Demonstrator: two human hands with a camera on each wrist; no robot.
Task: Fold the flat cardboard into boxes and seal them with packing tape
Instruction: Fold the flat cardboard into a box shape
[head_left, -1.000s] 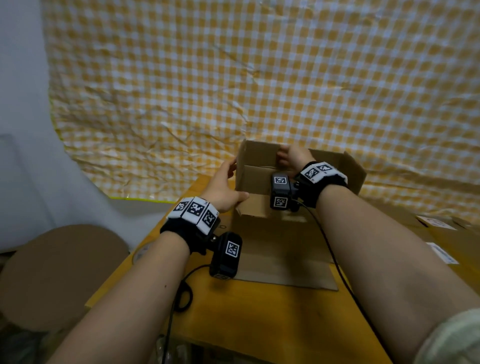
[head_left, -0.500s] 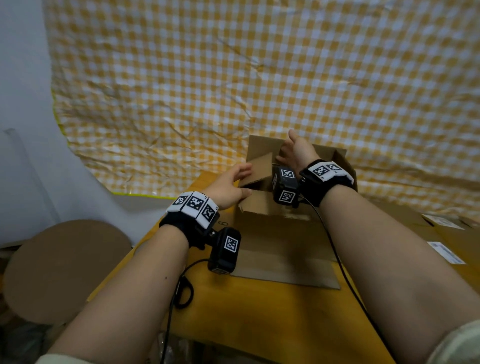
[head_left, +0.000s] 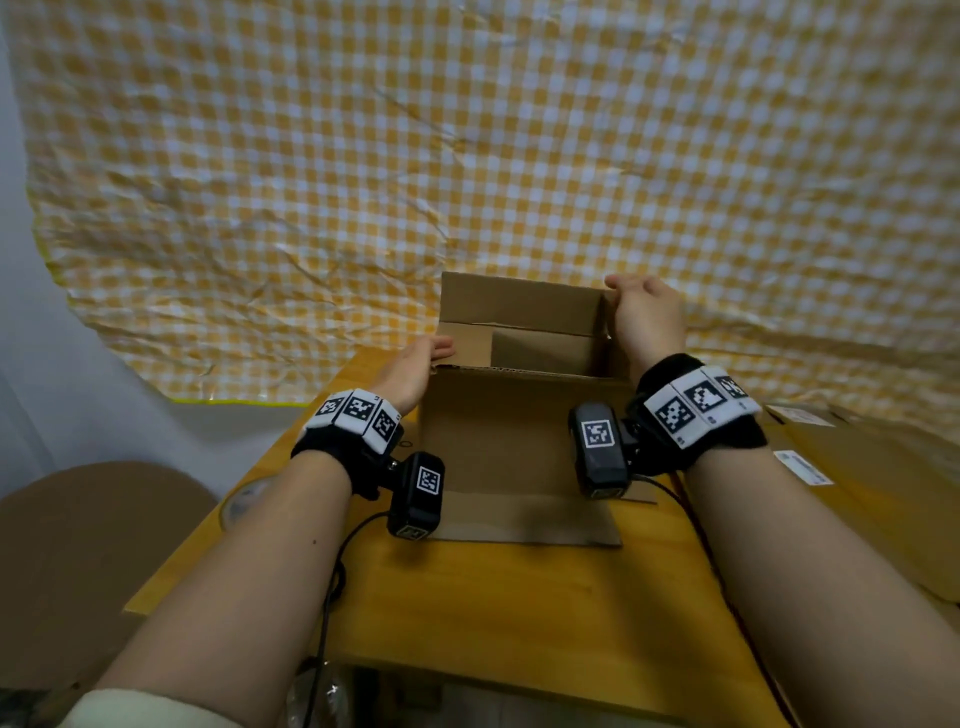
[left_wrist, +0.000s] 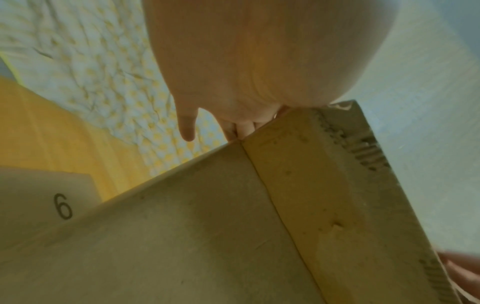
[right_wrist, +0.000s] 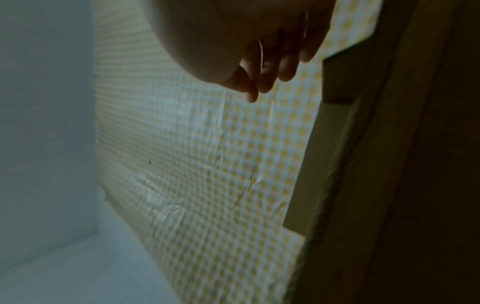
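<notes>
A brown cardboard box (head_left: 519, 431) stands on the yellow table (head_left: 519, 613), squared up, its top open toward me. Its near bottom flap (head_left: 524, 519) lies flat on the table. My left hand (head_left: 410, 369) presses against the outside of the box's left wall with straight fingers (left_wrist: 244, 127); the thumb is hidden. My right hand (head_left: 647, 317) sits at the upper right corner, against the right wall. In the right wrist view its fingers (right_wrist: 262, 78) hang loosely curled beside the dark cardboard (right_wrist: 389, 164) and hold nothing.
A yellow checked cloth (head_left: 467, 156) hangs behind the table. Flat cardboard sheets with white labels (head_left: 802, 467) lie at the right. A round greyish thing (head_left: 244, 504) sits near the table's left edge. A round brown surface (head_left: 78, 545) lies lower left. Wrist-camera cables trail over the front.
The box was skewed with my right hand inside it. It now stands square. My right hand has come out to the right wall, and my left hand lies flat on the left wall.
</notes>
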